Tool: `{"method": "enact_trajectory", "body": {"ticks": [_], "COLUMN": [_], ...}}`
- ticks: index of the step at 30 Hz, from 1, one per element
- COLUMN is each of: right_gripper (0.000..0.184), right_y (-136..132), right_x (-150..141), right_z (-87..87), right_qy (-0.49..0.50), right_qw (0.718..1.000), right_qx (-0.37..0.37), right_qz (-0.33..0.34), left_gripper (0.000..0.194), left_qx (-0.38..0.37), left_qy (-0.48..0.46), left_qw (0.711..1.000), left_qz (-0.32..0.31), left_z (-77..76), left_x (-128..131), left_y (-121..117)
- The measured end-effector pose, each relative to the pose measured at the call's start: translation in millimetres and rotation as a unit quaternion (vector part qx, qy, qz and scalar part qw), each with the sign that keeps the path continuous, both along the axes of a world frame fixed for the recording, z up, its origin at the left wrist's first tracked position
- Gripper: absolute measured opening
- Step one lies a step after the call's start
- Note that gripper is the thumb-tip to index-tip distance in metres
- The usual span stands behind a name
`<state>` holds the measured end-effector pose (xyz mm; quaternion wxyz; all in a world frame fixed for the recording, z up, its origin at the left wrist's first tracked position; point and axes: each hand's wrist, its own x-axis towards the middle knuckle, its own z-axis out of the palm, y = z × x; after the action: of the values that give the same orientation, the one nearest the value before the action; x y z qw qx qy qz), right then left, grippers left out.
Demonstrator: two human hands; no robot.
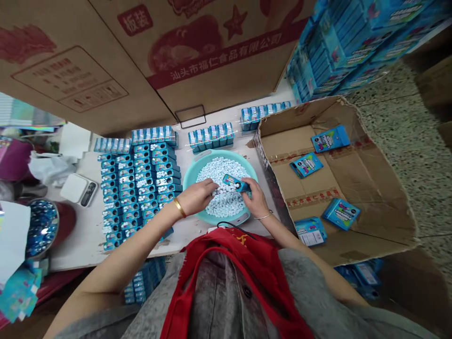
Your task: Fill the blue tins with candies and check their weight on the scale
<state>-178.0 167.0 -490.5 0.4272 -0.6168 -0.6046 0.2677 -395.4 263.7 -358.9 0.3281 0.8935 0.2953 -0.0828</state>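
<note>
Fingers of the right hand [255, 199] clasp a blue dispenser [231, 181] above the basin [189, 180] near its right rim, the left hand [199, 195] bunched over white pellets [225, 207], grip unclear, as a sharp tilt risks spillage toward the desk [86, 235]'s front edge.

basin [190, 172]: plastic, smooth, slight sheen
pellets [224, 207]: hard-looking, smooth coat, mostly matt
small case [230, 181]: plastic-looking, smooth, glossy label
case rows [163, 159]: same plastic look, shiny on top
open box [381, 193]: corrugated cardboard, matt, rough torn-looking edges, glossy tape strips
big carton [106, 42]: cardboard, matt, flat print
packets [342, 214]: printed card look, smooth, semi-gloss
tabletop [88, 245]: smooth, pale, worn patches, material unclear
gold bangle [179, 207]: metal, polished
thin bangle [263, 217]: metal look, shiny
apron [180, 282]: cloth, matt, creased
grey garment [219, 301]: cloth, matt, mottled
scale [75, 188]: plastic, smooth
floor [395, 99]: speckled, stone-like
</note>
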Motion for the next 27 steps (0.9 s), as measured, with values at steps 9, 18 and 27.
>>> {"method": "enact_trajectory", "body": {"ticks": [9, 18, 27], "right_gripper": [0.040, 0.039, 0.036], "right_y": [-4.3, -1.3, 5.6], "right_x": [-13.3, 1.1, 11.5], "right_z": [-5.7, -4.5, -2.7], "right_qy": [0.004, 0.034, 0.047], "right_qw": [1.000, 0.998, 0.991], "right_qx": [0.009, -0.025, -0.050], "right_qz": [0.022, -0.038, -0.113], "left_gripper": [0.040, 0.033, 0.037], "left_qx": [0.129, 0.151, 0.031], "left_qy": [0.245, 0.140, 0.069], "left_qw": [0.960, 0.972, 0.991], "left_qz": [-0.048, 0.118, 0.110], "left_z": [61.4, -52.6, -170.2], "left_x": [59.0, 3.4, 20.2], "left_y": [-24.1, 23.4, -14.4]}}
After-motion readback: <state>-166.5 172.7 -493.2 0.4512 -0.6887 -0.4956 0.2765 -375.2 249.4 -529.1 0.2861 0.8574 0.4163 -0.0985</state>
